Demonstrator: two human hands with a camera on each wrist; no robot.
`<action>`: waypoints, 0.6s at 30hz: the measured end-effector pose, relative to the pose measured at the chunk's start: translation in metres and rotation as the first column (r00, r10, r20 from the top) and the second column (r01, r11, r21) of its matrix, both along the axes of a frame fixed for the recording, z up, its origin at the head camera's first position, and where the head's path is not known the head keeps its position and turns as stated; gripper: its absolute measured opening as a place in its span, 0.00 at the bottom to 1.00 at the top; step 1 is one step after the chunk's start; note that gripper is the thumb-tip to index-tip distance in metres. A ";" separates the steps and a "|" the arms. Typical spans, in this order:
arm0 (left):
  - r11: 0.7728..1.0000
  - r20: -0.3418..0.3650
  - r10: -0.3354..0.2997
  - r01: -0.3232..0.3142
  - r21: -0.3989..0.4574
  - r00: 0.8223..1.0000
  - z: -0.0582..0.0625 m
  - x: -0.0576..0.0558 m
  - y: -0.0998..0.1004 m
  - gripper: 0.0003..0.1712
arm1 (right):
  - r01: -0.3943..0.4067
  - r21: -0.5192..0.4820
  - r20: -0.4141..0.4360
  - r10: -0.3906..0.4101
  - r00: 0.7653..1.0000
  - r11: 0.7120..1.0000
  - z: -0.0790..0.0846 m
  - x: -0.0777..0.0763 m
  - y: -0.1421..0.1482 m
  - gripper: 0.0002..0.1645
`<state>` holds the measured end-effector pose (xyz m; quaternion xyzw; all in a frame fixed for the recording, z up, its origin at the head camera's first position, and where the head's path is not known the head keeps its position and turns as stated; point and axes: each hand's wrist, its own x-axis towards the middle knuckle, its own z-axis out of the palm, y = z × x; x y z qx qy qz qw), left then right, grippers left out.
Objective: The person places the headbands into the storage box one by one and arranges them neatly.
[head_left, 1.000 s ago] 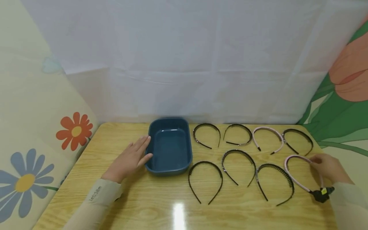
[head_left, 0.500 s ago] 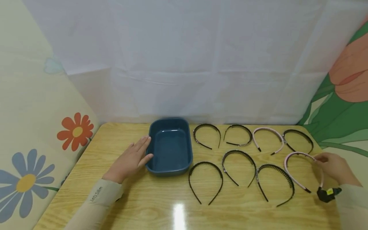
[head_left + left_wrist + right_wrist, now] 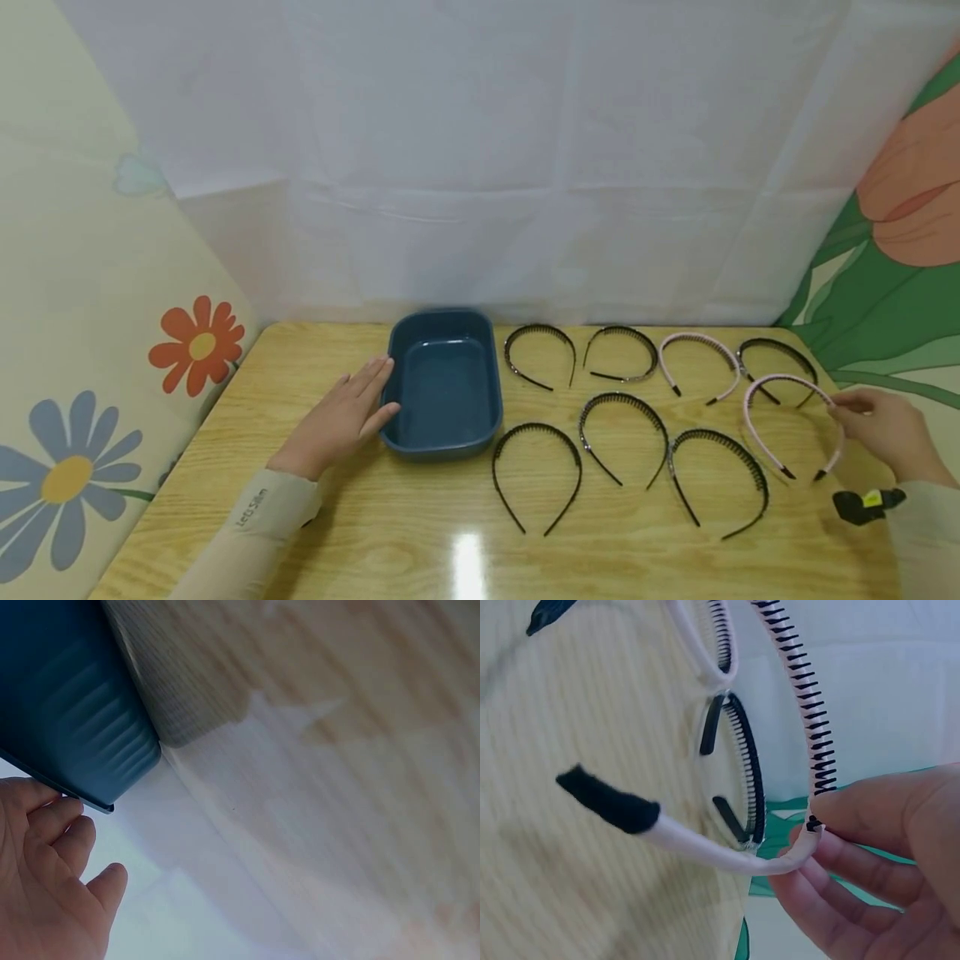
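In the head view my right hand (image 3: pixel 888 429) pinches one side of a pink headband (image 3: pixel 752 423) between thumb and fingers, at the right of the table. The right wrist view shows this headband (image 3: pixel 712 853) with black teeth along its inside and a black-tipped end; it appears lifted from the wood. My left hand (image 3: pixel 333 419) lies against the left side of a deep blue rectangular tray (image 3: pixel 442 452), fingers mostly straight at its rim. From the left wrist, the fingers (image 3: pixel 56 821) touch the tray's edge. Nothing lies in the tray.
Several black toothed headbands, such as one at the front (image 3: pixel 536 427), lie in two rows right of the tray. Another pink headband (image 3: pixel 697 336) is in the back row. A white cloth (image 3: pixel 450 167) hangs behind the wooden table (image 3: pixel 360 533).
My right hand has moved slightly right and away from me, raising the pink headband, whose ends have swung further back. The left hand and tray have stayed put.
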<state>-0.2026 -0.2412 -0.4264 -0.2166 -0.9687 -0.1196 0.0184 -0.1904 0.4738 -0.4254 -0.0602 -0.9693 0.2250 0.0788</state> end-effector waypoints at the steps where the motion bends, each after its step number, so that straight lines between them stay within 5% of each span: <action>1: 1.000 0.000 0.000 0.000 -0.001 1.000 0.000 0.000 0.000 0.43 | 0.003 -0.017 0.002 -0.003 1.000 1.000 0.010 0.005 -0.011 0.22; 8: 1.000 -0.015 -0.006 0.006 0.012 1.000 0.000 0.001 0.001 0.42 | 0.066 -0.148 0.041 -0.061 0.997 0.987 0.021 0.005 -0.033 0.27; 18: 1.000 0.005 0.001 -0.001 0.007 1.000 0.001 0.002 0.000 0.43 | -0.021 -0.367 0.077 0.053 0.996 0.930 0.025 -0.004 -0.054 0.30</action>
